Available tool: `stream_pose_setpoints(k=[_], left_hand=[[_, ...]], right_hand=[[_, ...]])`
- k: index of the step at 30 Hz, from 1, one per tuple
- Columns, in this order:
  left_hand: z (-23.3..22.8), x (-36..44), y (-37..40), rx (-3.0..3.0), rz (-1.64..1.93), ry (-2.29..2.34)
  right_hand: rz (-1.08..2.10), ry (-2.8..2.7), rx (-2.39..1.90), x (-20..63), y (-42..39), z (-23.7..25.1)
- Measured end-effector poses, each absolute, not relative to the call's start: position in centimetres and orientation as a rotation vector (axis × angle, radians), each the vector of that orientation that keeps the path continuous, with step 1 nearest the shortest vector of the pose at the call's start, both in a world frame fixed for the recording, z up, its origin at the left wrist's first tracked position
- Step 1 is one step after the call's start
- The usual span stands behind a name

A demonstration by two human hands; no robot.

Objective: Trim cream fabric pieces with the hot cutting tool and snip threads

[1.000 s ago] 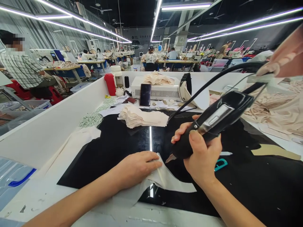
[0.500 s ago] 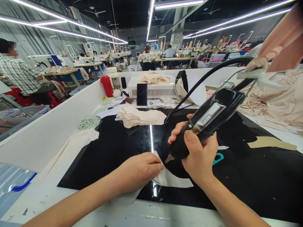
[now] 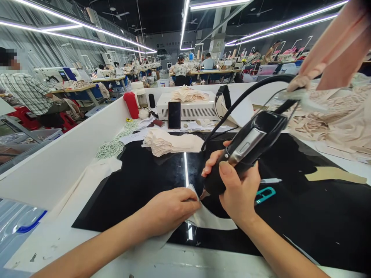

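Observation:
My right hand (image 3: pixel 239 187) is wrapped around a black corded hand tool (image 3: pixel 246 143) with a silver strip along its body. The tool slants down to the left, and its pointed metal tip (image 3: pixel 204 194) is at the edge of a curved pale fabric piece (image 3: pixel 214 219), close to my left fingertips. Whether the tip touches the fabric I cannot tell. My left hand (image 3: pixel 174 208) is closed, fingers together on the fabric's left part, which they partly hide. A glossy black sheet (image 3: pixel 139 185) lies under the work.
Behind are a fabric stack (image 3: pixel 172 143), a phone (image 3: pixel 174 115), a white box (image 3: pixel 188 106) and a red flask (image 3: pixel 131 105). Turquoise thread snips (image 3: pixel 265 195), a white pen (image 3: pixel 271 180) and a tan pattern piece (image 3: pixel 334 175) lie right. Peach cloth (image 3: pixel 327 54) hangs by the cord.
My right hand has brought the tool slightly left, so its tip is now nearer my left fingertips at the fabric edge. More of the snips shows. The left hand keeps its place.

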State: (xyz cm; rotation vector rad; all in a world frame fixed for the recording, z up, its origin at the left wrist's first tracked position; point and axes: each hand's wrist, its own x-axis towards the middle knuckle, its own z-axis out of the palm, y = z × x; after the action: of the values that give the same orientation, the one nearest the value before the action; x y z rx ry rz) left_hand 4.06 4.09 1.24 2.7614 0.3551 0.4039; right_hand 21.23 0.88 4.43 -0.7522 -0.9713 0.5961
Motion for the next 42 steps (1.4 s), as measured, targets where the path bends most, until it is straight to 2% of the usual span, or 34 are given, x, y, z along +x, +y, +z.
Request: stream_pose_setpoints(k=[19,30,42], left_hand=[[1.5,3.6,3.9,2.813,0.308,0.364],[1.7,4.1,3.0,2.856,0.502,0.275],[1.1,4.7,1.7,2.843,0.318,0.353]], right_hand=[[0.594,-0.964,-0.767,21.4,-0.2,4.6],[0.588,-0.925,-0.812,23.5,-3.8,5.8],[0.538,-0.923,-0.864,24.0,-5.1,4.4]])
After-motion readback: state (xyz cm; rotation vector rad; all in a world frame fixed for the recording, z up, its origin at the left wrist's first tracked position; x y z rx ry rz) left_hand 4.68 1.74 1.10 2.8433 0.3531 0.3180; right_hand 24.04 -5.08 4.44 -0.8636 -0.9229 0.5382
